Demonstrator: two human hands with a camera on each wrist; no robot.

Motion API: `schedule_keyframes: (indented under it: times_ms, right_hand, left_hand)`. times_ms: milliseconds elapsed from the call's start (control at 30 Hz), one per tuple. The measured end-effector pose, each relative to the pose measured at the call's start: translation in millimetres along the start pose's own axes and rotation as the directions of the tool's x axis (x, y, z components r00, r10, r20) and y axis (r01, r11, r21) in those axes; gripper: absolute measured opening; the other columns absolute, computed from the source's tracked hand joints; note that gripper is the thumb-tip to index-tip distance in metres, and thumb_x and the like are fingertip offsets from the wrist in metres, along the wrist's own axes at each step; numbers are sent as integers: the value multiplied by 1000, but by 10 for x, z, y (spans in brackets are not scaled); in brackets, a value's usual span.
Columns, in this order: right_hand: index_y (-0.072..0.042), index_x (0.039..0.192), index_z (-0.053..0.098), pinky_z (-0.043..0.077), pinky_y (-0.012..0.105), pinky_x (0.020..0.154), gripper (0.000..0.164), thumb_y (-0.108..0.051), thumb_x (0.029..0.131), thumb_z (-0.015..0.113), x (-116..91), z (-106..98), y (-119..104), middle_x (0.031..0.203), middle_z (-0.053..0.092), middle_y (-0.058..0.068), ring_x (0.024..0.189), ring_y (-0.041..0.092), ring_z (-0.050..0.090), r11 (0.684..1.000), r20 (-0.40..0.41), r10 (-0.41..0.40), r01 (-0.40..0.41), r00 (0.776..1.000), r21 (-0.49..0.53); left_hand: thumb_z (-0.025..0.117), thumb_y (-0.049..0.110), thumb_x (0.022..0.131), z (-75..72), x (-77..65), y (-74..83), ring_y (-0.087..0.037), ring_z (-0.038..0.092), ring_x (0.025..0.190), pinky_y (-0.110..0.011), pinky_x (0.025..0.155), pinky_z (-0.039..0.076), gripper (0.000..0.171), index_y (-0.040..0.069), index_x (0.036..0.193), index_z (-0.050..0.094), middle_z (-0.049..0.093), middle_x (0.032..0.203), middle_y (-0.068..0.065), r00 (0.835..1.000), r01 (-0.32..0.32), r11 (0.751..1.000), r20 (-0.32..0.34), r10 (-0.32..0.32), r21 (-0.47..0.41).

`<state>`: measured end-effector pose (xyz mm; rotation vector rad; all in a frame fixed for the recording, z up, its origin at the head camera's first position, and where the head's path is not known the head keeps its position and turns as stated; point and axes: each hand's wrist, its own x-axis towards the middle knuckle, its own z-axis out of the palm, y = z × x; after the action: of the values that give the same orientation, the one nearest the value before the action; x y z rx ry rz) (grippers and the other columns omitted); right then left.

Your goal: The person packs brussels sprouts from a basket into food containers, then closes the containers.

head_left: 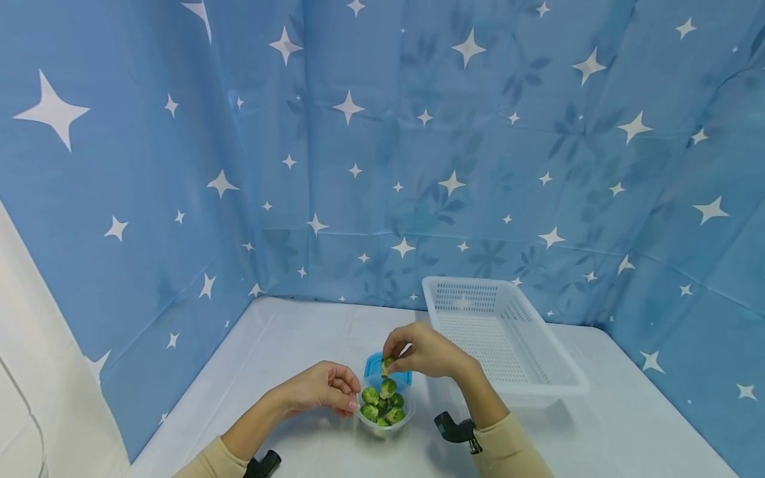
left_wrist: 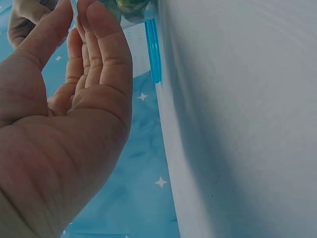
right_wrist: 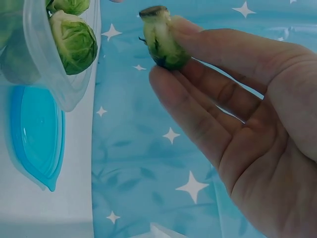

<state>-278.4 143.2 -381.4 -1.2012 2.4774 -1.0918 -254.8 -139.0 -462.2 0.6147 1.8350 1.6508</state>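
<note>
My right hand [head_left: 429, 352] pinches a Brussels sprout [right_wrist: 166, 42] between thumb and fingertips, its brown cut stem pointing up in the right wrist view. It is held above the far side of a clear plastic container [head_left: 385, 430]. Several green Brussels sprouts [head_left: 381, 403] fill the container, which stands on the white table. At the container's left side, my left hand [head_left: 319, 390] pinches the rim between thumb and fingers. A blue lid [head_left: 373, 364] lies just behind the container, partly hidden by the right hand and the sprout.
A white perforated basket [head_left: 478, 332] stands at the back right of the white table [head_left: 311, 332], beyond the right forearm. Blue star-patterned curtains [head_left: 382, 166] hang behind the table and along both sides.
</note>
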Motion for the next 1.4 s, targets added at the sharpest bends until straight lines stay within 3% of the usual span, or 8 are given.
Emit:
schedule_keyframes:
  times_ms: [233, 433, 800, 1400]
  right_hand:
    - [-9, 94, 77, 62, 25, 74, 12, -4, 86, 84, 2, 16, -23, 92, 78, 5, 83, 13, 76, 1000, 66, 13, -13, 998, 2]
    - [-12, 90, 77, 62, 24, 71, 13, -5, 84, 86, 9, 41, -41, 87, 77, -1, 77, 9, 74, 999, 105, 32, -29, 994, -30]
    - [-12, 89, 77, 61, 23, 70, 16, -8, 80, 90, 54, 124, -51, 86, 76, -2, 75, 4, 71, 999, 214, 3, 7, 977, -43]
    - [-14, 81, 75, 58, 19, 66, 18, -7, 78, 92, 76, 274, -135, 76, 69, -11, 70, -1, 64, 985, 251, 88, -46, 964, -167]
  left_hand:
    - [76, 7, 93, -6, -2, -4, -15, 73, 80, -34, 79, 64, 37, -12, 121, 61, 74, 89, -2, 1000, -3, 1000, 5, 3, 0]
    - [78, 10, 93, -10, 3, -12, -15, 73, 81, -34, 78, 64, 39, -12, 120, 61, 74, 89, -3, 1000, -6, 1000, 8, 6, 3]
    - [77, 9, 93, 7, -3, 5, -16, 73, 80, -35, 77, 64, 33, -10, 117, 64, 73, 89, -4, 1000, -5, 1000, -6, 5, 10]
    - [77, 7, 92, 8, 4, 7, -14, 73, 79, -32, 76, 63, 34, -12, 117, 63, 74, 88, -3, 1000, -9, 1000, -2, 9, 8]
